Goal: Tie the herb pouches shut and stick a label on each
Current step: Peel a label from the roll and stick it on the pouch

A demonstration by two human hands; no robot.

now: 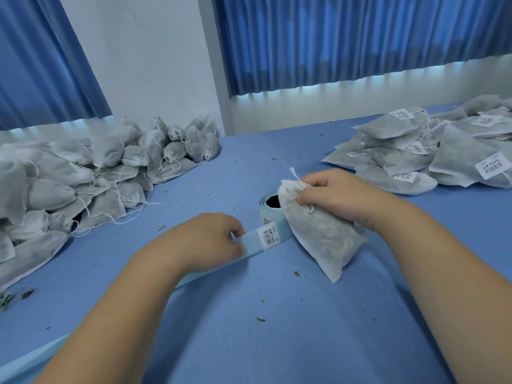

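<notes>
My right hand (329, 194) grips the gathered neck of a white herb pouch (321, 234), whose body lies slanted on the blue table with its drawstring end sticking up. My left hand (219, 239) pinches the light-blue backing strip (250, 246) pulled out from a label roll (270, 207) that stands behind the pouch. One white barcode label (268, 236) sits on the strip just right of my left fingers.
A heap of unlabelled pouches (83, 178) with loose strings fills the left side. A pile of labelled pouches (432, 153) lies at the back right. Herb crumbs dot the blue table cover (277, 328). Blue curtains (360, 37) hang behind.
</notes>
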